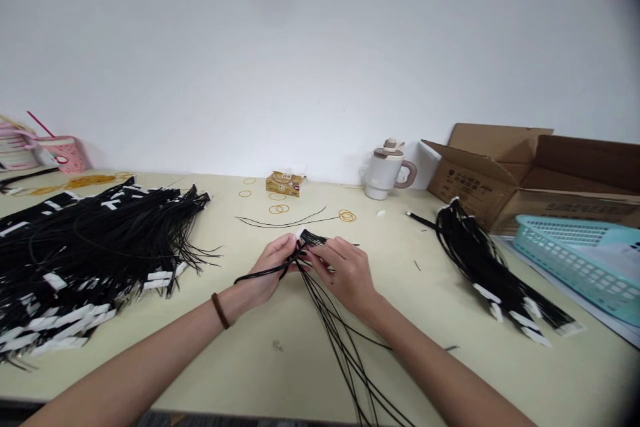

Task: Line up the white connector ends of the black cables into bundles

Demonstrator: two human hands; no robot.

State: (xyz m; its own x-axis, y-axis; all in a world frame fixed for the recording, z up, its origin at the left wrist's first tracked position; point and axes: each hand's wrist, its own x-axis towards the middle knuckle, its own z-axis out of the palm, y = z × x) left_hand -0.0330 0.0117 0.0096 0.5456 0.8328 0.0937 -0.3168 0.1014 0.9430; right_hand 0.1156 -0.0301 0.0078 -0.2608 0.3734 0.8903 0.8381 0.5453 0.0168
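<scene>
Both hands meet over the middle of the table on one bundle of thin black wires point(327, 310). My left hand point(273, 267) is closed around the bundle near a small white end piece point(300, 233), with a loop of wire running out past the wrist. My right hand point(345, 273) pinches the wires just to the right of it, its fingertips partly hidden among them. From the hands the loose wires trail down and right, under my right forearm, past the table's front edge.
A large heap of black wires point(110, 233) with white tags covers the left. Another wire bundle point(475, 260) lies right, beside a turquoise basket point(575, 267) and cardboard box point(480, 180). Behind stand a white tumbler point(383, 173) and small yellow box point(285, 184). Rubber bands point(347, 215) lie scattered.
</scene>
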